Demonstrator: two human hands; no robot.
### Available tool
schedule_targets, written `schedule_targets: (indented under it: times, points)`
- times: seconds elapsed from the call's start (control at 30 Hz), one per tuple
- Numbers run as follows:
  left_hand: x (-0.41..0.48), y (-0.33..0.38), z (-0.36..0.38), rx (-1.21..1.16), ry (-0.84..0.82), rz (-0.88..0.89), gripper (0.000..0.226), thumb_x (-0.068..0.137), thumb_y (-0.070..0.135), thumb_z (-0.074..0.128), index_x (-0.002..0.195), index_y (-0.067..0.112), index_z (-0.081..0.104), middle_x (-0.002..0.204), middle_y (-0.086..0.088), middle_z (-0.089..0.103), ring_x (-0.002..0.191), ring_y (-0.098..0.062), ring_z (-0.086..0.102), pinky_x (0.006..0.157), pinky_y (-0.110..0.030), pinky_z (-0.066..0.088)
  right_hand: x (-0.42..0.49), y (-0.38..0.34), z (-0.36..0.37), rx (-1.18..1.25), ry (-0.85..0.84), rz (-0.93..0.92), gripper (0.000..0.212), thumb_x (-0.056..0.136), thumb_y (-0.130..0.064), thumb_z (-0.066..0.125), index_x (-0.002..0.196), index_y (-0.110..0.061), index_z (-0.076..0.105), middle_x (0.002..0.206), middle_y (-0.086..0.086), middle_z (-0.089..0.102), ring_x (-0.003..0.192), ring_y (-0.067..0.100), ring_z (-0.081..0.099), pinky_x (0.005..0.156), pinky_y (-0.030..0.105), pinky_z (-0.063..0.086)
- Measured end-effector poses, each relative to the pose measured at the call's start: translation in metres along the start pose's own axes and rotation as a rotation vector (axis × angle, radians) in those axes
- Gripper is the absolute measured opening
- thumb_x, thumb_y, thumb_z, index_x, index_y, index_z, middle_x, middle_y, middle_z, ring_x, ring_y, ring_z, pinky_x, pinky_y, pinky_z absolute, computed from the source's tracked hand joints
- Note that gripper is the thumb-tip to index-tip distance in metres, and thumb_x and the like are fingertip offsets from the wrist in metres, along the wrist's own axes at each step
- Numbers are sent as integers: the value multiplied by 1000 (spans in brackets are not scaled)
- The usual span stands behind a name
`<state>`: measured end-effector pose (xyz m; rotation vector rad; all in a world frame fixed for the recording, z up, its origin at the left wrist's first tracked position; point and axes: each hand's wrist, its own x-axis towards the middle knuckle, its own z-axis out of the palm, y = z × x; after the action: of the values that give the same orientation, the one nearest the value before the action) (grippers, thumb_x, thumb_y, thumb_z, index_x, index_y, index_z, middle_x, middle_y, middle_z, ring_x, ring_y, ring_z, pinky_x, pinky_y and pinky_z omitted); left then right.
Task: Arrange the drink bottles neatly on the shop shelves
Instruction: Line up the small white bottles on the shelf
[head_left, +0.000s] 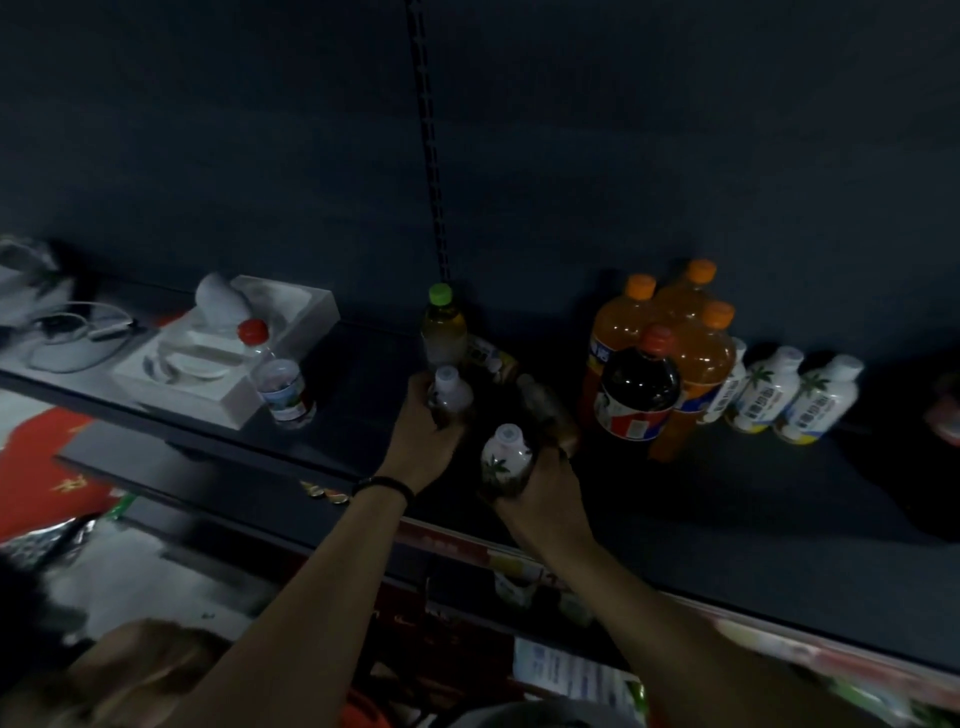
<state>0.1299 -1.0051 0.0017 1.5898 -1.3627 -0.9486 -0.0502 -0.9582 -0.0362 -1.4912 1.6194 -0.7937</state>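
My left hand (423, 439) grips a small white bottle (451, 391) low over the dark shelf (727, 499). My right hand (540, 488) grips another small white bottle with a palm-tree label (503, 457), and its fingers also touch a dark bottle (545, 408) lying tilted behind. A green-capped bottle of pale drink (442, 332) stands just behind my left hand. To the right stand three orange-capped bottles (691, 332), a dark cola bottle (639, 389) and three white palm-label bottles (789, 395).
A red-capped water bottle (278, 376) stands left of my hands, next to a white moulded tray (228, 358). A slotted upright (428, 140) runs up the dark back panel. The shelf's front edge (519, 556) carries red price labels. Packaged goods lie on lower shelves.
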Motion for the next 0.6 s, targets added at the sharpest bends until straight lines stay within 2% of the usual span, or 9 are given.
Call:
schedule_targets:
  times: [0.07,0.1,0.2,0.33,0.4,0.5,0.6]
  points:
    - [-2,-5,-1,83,-19,34,57,90,15,74,135,24,41,111,6,66,96,-6,65,67,-13,45,-6,7,-3,51,14,27,77,78,-34,88,138,-19,43,125,1,66,105,13,67,80,16,57]
    - [-4,-6,-3,122,-21,47,60,88,14,75,135,25,40,109,9,64,94,-2,63,66,-10,44,-10,9,-4,54,22,17,80,79,-32,88,141,-20,38,127,0,66,107,13,68,81,17,57]
    - [-16,-12,-9,162,-27,54,63,86,21,78,135,29,41,108,17,61,94,4,60,69,-11,44,-18,16,-2,-25,71,-51,91,77,-32,87,146,-28,28,136,1,63,120,19,67,94,39,62]
    - [-33,-30,-15,176,-79,48,66,74,20,90,126,33,52,106,17,67,95,0,66,69,-8,50,-16,24,-9,-78,-14,-106,96,77,-22,80,155,-31,25,135,1,65,122,20,67,98,41,60]
    - [-38,-42,-16,186,-92,36,69,65,22,96,122,33,59,105,14,72,95,-3,71,75,-15,57,-16,29,-16,-61,-52,-122,93,79,-20,81,155,-30,29,135,-1,66,122,17,67,99,32,59]
    - [-45,-51,-14,158,-112,30,75,61,29,97,126,35,60,108,14,75,96,-1,73,82,-27,61,-21,30,-22,28,-50,-132,90,79,-22,89,152,-29,37,133,-13,63,115,1,64,87,2,49]
    - [-55,-47,-9,130,-119,46,74,66,25,96,129,35,59,110,14,75,97,2,72,81,-21,59,-28,27,-30,44,-25,-129,84,74,-26,94,144,-30,46,128,-17,61,110,-5,58,82,-4,42]
